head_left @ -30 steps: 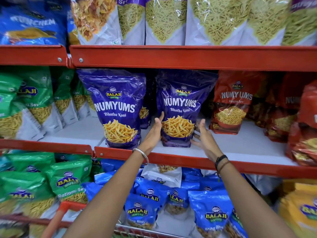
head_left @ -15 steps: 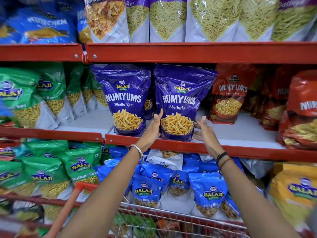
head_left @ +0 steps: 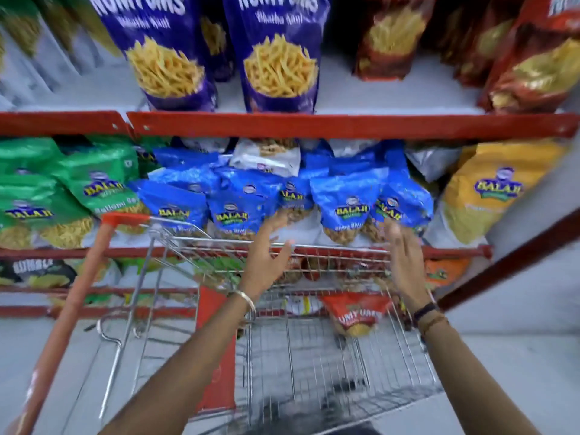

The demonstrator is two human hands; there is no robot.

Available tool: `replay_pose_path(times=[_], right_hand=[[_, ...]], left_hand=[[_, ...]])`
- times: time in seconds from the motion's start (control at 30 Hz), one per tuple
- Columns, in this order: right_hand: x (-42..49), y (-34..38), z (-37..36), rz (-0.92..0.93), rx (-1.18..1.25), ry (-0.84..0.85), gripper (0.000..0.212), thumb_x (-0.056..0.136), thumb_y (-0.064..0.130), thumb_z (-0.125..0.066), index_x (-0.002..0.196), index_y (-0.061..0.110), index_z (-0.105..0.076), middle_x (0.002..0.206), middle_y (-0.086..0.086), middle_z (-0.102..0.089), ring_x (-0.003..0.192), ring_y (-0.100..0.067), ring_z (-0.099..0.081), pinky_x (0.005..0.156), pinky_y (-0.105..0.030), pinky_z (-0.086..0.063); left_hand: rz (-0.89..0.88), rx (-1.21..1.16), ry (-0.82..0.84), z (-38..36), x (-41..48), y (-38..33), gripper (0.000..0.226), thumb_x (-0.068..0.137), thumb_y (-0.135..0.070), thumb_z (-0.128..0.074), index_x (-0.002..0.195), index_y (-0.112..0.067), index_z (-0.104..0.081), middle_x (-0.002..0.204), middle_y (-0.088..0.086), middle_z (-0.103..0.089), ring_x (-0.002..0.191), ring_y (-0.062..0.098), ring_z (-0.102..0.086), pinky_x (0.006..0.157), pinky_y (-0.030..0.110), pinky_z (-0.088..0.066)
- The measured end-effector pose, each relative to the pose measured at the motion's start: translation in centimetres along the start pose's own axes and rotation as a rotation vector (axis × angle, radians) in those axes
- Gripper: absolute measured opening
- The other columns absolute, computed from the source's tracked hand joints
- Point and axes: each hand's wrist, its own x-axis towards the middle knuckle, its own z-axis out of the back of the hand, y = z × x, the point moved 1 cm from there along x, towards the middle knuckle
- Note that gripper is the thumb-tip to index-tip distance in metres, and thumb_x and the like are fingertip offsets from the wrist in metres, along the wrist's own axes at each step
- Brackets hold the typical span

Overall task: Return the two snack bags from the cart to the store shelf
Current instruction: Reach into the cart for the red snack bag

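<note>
Two purple snack bags stand upright on the white shelf [head_left: 361, 98], one on the left [head_left: 166, 54] and one beside it on the right [head_left: 279, 58]. A red snack bag [head_left: 356, 313] lies inside the wire cart [head_left: 314, 356], near its far end. My left hand [head_left: 266, 255] and my right hand [head_left: 403, 262] hover over the cart's far rim, both empty with fingers spread. The red bag sits below and between them. The picture is motion-blurred.
Red and orange bags [head_left: 533, 58] fill the shelf's right side. Blue bags [head_left: 345, 202], green bags [head_left: 78, 189] and a yellow bag [head_left: 489, 189] crowd the shelf below. The cart's red handle [head_left: 72, 293] runs down the left. A red upright [head_left: 508, 262] slants at the right.
Both hands have let go of the right purple bag on the shelf and dropped down over the cart. My view has tilted downward, bringing the cart and its red bag into sight.
</note>
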Motion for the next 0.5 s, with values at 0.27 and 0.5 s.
replay_pose_path(times=[0.27, 0.5], right_hand=[[-4.8, -16.2, 4.0, -0.488, -0.445, 0.149, 0.056, 0.075, 0.025, -0.069, 0.124, 0.007, -0.049, 0.120, -0.001, -0.056, 0.102, -0.018, -0.051, 0.092, -0.040, -0.046], [-2.6, -24.3, 4.9, -0.810, -0.461, 0.312, 0.088, 0.066, 0.004, -0.079, 0.137, -0.001, -0.029, 0.143, -0.021, -0.037, 0.130, -0.037, -0.038, 0.106, -0.044, -0.037]], left_hand=[[0.642, 0.041, 0.360, -8.9, -5.9, 11.2, 0.062, 0.078, -0.022, -0.071, 0.129, -0.005, -0.040, 0.138, 0.019, -0.045, 0.129, 0.030, -0.043, 0.103, 0.041, -0.040], [0.804, 0.102, 0.529, -15.7, -7.8, 15.9, 0.080, 0.078, -0.013, -0.072, 0.141, -0.005, -0.023, 0.151, 0.014, -0.026, 0.140, 0.028, -0.025, 0.110, 0.034, -0.028]])
